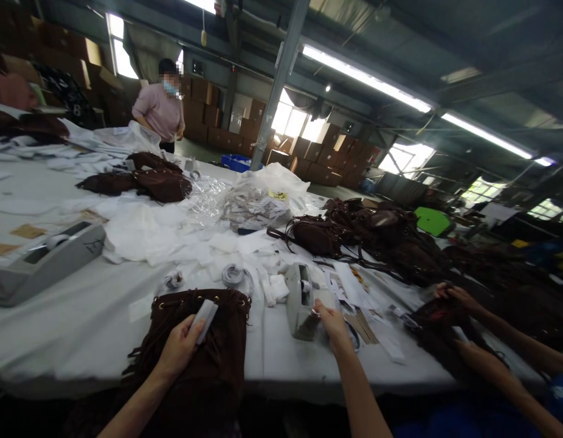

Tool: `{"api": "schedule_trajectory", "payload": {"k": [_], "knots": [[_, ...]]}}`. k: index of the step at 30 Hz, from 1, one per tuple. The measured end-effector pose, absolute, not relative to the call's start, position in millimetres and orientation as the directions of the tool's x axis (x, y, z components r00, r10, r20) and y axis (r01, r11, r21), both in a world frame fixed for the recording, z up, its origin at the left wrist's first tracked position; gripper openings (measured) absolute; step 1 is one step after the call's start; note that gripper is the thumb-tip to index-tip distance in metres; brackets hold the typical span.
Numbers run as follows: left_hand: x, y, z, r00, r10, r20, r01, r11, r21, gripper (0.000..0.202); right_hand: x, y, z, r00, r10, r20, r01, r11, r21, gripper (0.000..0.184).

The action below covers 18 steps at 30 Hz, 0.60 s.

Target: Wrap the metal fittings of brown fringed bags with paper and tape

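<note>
My left hand [179,347] is closed around a pale grey, flat folded strip [205,319], held over a dark brown fringed bag [217,365] with metal eyelets along its top edge. The bag lies at the table's front edge. My right hand [332,322] reaches to a grey tape dispenser [302,310], thumb and finger pinched at its near right edge, where the tape end seems to be; the tape itself is hardly visible. Coils of grey strap [233,275] rest just behind the bag.
At right, another person's hands [473,353] work on a dark bag. Brown bags are heaped [377,231] behind. A larger tape dispenser [48,261] stands at left on the white-covered table [99,340]. Plastic and paper pile [258,204] lies mid-table; a masked person [158,109] stands beyond.
</note>
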State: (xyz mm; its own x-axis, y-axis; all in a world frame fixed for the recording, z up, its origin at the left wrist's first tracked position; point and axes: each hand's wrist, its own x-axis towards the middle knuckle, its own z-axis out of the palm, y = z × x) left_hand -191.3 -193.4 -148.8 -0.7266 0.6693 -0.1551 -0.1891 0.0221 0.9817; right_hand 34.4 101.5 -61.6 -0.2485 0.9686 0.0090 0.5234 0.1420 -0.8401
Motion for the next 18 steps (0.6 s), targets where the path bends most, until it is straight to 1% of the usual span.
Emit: {"api": "schedule_trajectory", "payload": {"k": [3,6,13,15,18], "knots": [[-191,-194,-148,-0.735,0.662,-0.148,-0.175,0.026,0.984,0.045,28,100,-64,-0.303,0.952,-0.040,0.484,0.118,-0.867,0.039],[-190,-194,-147,-0.734,0.664,-0.146,-0.173,0.025,0.985,0.044,28,101,-62,-0.315,0.947,-0.058,0.448,0.095,-0.889,0.036],[-190,-195,-146,-0.733,0.659,-0.171,-0.173,0.062,0.983,0.047,45,88,-55,-0.240,0.971,-0.004,0.338,0.080,-0.938,0.036],[-189,-195,-146,-0.726,0.662,-0.185,-0.192,0.063,0.979,0.048,55,78,-59,-0.211,0.978,0.010,0.326,0.080,-0.942,0.036],[-189,-195,-144,-0.726,0.660,-0.194,-0.213,0.052,0.976,0.048,66,61,-75,-0.208,0.978,-0.014,0.330,0.057,-0.942,0.037]]}}
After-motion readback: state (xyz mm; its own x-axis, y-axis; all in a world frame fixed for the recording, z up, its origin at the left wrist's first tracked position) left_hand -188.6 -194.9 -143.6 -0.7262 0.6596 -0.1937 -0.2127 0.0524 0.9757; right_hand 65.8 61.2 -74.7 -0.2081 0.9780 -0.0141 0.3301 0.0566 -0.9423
